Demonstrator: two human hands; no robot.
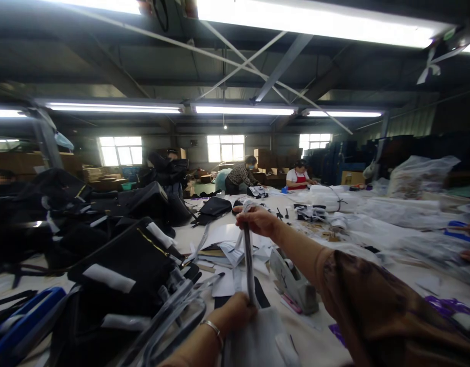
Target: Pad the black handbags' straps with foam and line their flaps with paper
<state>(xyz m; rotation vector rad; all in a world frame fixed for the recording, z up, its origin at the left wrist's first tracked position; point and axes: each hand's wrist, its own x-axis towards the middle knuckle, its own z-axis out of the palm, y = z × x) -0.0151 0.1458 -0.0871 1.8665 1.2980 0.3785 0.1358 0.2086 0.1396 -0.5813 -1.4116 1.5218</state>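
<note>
A long dark strap (248, 262), wrapped in whitish see-through plastic, runs upright in front of me. My right hand (258, 220) is raised at arm's length, its fingers pinched on the strap's upper end. Lower down, my left hand (238, 310), with a bracelet at the wrist, is closed around the lower end. Under the left hand lies a pale, see-through sheet or bag (263, 336). White papers (225, 237) are piled behind the strap. To its right stands a grey tape dispenser (294, 283), with a pink-handled tool (291, 302) beside it.
Black bags (122, 260) with white wrapping on parts heap up at the left. Plastic-wrapped straps (174, 316) lie near my left arm. A blue tape dispenser (26, 323) sits lower left. Clear plastic bags (391, 219) spread across the right. Two people (240, 176) work beyond the table.
</note>
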